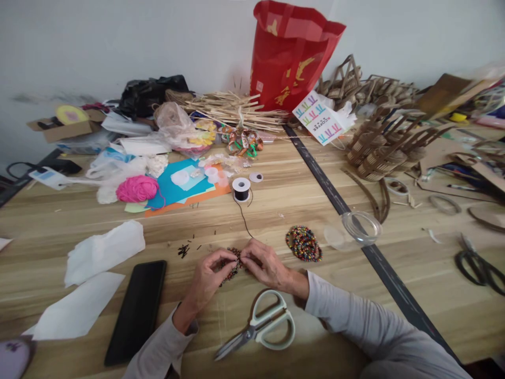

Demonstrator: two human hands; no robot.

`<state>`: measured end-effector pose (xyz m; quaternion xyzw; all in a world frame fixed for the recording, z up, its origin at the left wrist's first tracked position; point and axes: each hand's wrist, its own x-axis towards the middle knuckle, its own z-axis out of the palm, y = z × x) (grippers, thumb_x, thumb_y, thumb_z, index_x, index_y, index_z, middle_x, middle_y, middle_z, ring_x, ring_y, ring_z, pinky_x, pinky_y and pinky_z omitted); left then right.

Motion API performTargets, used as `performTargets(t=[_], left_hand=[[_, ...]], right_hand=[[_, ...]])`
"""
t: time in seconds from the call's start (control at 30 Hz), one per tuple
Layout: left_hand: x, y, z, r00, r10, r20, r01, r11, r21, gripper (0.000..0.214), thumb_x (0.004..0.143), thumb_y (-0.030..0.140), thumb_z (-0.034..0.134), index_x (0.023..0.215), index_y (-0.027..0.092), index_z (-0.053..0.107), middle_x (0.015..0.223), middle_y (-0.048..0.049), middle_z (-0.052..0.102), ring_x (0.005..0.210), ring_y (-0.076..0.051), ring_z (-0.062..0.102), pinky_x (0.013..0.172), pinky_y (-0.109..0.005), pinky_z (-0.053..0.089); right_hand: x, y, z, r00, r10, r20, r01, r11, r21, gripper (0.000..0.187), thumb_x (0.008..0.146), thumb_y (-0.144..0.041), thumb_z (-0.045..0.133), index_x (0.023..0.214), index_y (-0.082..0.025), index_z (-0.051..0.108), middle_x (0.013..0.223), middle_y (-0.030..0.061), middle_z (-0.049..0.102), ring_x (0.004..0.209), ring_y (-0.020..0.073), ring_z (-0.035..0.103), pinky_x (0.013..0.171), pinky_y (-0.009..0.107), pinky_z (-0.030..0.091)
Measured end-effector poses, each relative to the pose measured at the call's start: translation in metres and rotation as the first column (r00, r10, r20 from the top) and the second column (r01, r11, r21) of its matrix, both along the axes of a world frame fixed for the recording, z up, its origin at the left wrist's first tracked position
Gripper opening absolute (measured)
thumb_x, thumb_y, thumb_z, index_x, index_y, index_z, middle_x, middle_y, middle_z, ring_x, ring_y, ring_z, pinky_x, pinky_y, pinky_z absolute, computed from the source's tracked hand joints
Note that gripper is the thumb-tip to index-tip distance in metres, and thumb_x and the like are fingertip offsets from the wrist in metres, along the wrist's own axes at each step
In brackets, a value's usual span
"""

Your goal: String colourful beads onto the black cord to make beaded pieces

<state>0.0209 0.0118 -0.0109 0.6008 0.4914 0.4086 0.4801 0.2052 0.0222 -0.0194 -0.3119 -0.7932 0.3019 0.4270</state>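
Observation:
My left hand [208, 273] pinches a string of small dark beads [236, 269] above the table, partly hidden behind the fingers. Close beside it, my right hand [266, 264] is closed with thumb and forefinger together on a thin black cord [245, 223]. That cord runs back to a white spool [241, 189] wound with black. To the right of my right hand lies a coiled heap of multicoloured bead strings [303, 243]. White-handled scissors [258, 329] rest just below both hands. Short black cord scraps [183, 250] are scattered to the left.
A black phone [136, 311] and white paper pieces [104, 252] lie at left. Pink yarn [137, 188], blue sheets [173, 181] and a red bag [292, 58] stand farther back. Clear tape rings [362, 228], woven baskets [384, 150] and black scissors [479, 266] are at right.

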Motion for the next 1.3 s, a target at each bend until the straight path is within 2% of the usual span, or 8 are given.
performTargets(t=[0.57, 0.7, 1.3], left_hand=[[-0.0005, -0.0004, -0.0037, 0.999, -0.024, 0.026, 0.024, 1.0, -0.02, 0.002, 0.072, 0.015, 0.067, 0.074, 0.015, 0.069, 0.075, -0.0029, 0.068, 0.07, -0.014, 0.063, 0.065, -0.021, 0.051], [-0.0007, -0.0007, -0.0037, 0.999, -0.028, 0.025, 0.029, 0.999, -0.033, 0.003, 0.073, 0.016, 0.067, 0.074, 0.015, 0.069, 0.074, -0.0027, 0.068, 0.067, -0.013, 0.062, 0.06, -0.02, 0.05], [-0.0014, 0.0, -0.0063, 1.0, -0.001, 0.025, 0.001, 1.0, -0.017, 0.004, 0.071, 0.015, 0.067, 0.075, 0.015, 0.07, 0.074, -0.0031, 0.068, 0.068, -0.013, 0.063, 0.062, -0.02, 0.05]], right_hand=[[-0.0004, 0.0, -0.0012, 1.0, 0.006, 0.009, -0.006, 1.0, -0.008, 0.013, 0.093, -0.02, 0.046, 0.084, -0.017, 0.054, 0.076, 0.0054, 0.056, 0.07, 0.0155, 0.051, 0.062, 0.026, 0.043], [-0.0006, 0.0003, -0.0028, 1.0, 0.009, -0.007, -0.009, 1.0, -0.006, 0.012, 0.093, -0.019, 0.046, 0.085, -0.016, 0.054, 0.077, 0.0057, 0.056, 0.071, 0.0154, 0.052, 0.063, 0.026, 0.044], [-0.0004, -0.0004, -0.0018, 1.0, 0.005, -0.012, -0.005, 1.0, 0.001, 0.012, 0.093, -0.02, 0.046, 0.084, -0.016, 0.054, 0.076, 0.0054, 0.055, 0.07, 0.0151, 0.051, 0.062, 0.026, 0.043]])
